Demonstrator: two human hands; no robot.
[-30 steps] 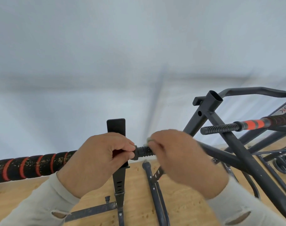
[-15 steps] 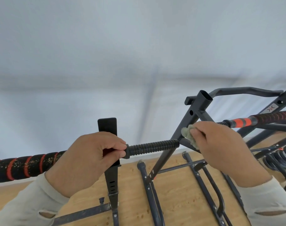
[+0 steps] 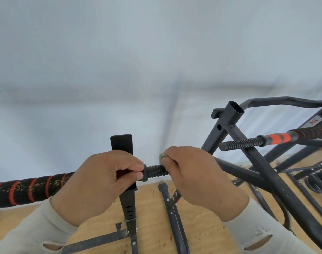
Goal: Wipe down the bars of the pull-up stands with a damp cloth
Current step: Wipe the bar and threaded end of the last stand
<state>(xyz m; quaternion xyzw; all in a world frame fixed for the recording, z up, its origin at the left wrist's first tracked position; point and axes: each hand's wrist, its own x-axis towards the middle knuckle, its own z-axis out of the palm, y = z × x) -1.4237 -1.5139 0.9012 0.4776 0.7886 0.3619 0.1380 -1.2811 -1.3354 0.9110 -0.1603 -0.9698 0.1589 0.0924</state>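
In the head view, the left hand point(image 3: 103, 182) sits at about 7 o'clock of centre, fingers and thumb curled round the near stand's bar point(image 3: 154, 171) where its ribbed black grip begins. The right hand point(image 3: 197, 178), just past 6 o'clock, is closed around the same ribbed grip with the damp cloth point(image 3: 163, 155) bunched under its fingers, only a greenish corner showing above the knuckles. Between the two hands a short ribbed stretch is bare. Out at 8 o'clock the red-and-black wrapped section point(image 3: 26, 191) of this bar carries pale specks, so by the look of it that length awaits wiping. At 3 o'clock the second stand's bar point(image 3: 277, 139), ribbed then orange-banded, stands well apart from both hands; whether it has been cleaned cannot be told. Judged so, the job seems only partly done.
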